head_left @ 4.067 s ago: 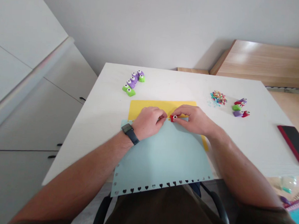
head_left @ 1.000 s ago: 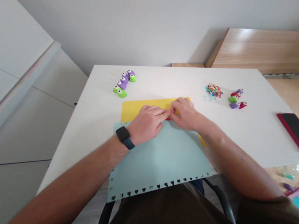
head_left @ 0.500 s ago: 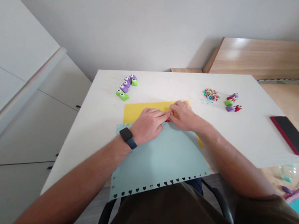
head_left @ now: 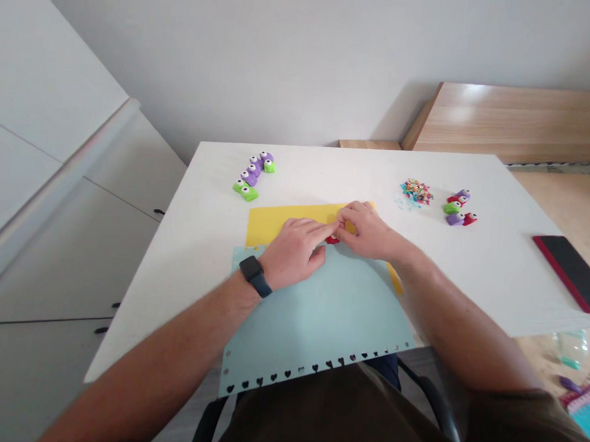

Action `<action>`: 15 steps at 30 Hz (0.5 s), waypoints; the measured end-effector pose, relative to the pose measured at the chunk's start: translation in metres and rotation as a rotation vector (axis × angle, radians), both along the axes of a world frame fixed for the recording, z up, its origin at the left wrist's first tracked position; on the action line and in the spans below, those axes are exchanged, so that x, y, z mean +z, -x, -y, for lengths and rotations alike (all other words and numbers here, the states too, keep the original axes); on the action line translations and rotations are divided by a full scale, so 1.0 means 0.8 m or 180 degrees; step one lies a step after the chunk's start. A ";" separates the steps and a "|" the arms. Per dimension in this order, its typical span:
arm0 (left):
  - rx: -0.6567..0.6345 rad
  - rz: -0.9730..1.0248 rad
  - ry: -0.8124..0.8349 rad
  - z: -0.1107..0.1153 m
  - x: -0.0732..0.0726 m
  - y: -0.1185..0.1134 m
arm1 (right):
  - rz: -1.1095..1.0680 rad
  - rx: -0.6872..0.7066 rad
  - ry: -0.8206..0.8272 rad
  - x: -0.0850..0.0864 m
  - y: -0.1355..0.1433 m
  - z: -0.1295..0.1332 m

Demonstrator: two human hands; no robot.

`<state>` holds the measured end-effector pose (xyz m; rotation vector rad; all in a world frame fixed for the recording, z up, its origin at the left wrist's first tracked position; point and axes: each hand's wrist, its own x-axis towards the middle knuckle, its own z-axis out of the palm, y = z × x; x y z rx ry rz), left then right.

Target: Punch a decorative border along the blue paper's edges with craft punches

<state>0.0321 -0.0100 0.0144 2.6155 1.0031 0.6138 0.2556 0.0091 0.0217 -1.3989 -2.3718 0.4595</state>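
A small red piece (head_left: 332,239) lies at the top of the light blue sheet (head_left: 319,309), partly hidden by fingers. My left hand (head_left: 296,250), with a dark watch at its wrist, touches the red piece with its stretched index finger; its thumb is held apart below. My right hand (head_left: 367,232) is closed, its thumb and finger pinched at the right side of the same piece, beside the left fingertip. Under the blue sheet's far edge lies a yellow sheet (head_left: 265,224).
Several purple and green pieces with eyes (head_left: 250,173) stand back left. Small colourful bits (head_left: 417,192) form a pile at the right, beside several more eyed pieces (head_left: 456,205). A black and red case (head_left: 574,271) lies on the white table's right side (head_left: 492,260).
The view has shifted slightly, so everything sits a little lower. More of the red piece shows between my hands, and my left thumb stands further from the index finger.
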 end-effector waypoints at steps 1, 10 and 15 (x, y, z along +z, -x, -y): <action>-0.0001 0.0014 0.0007 0.000 -0.002 0.000 | -0.0020 0.0000 -0.0007 0.001 0.000 0.000; 0.0165 0.0126 -0.0053 -0.003 -0.011 0.007 | -0.0535 0.0035 -0.0064 0.013 -0.006 0.002; 0.0295 0.0028 0.0065 -0.004 -0.008 0.010 | -0.0312 0.0227 0.0092 0.011 -0.008 0.006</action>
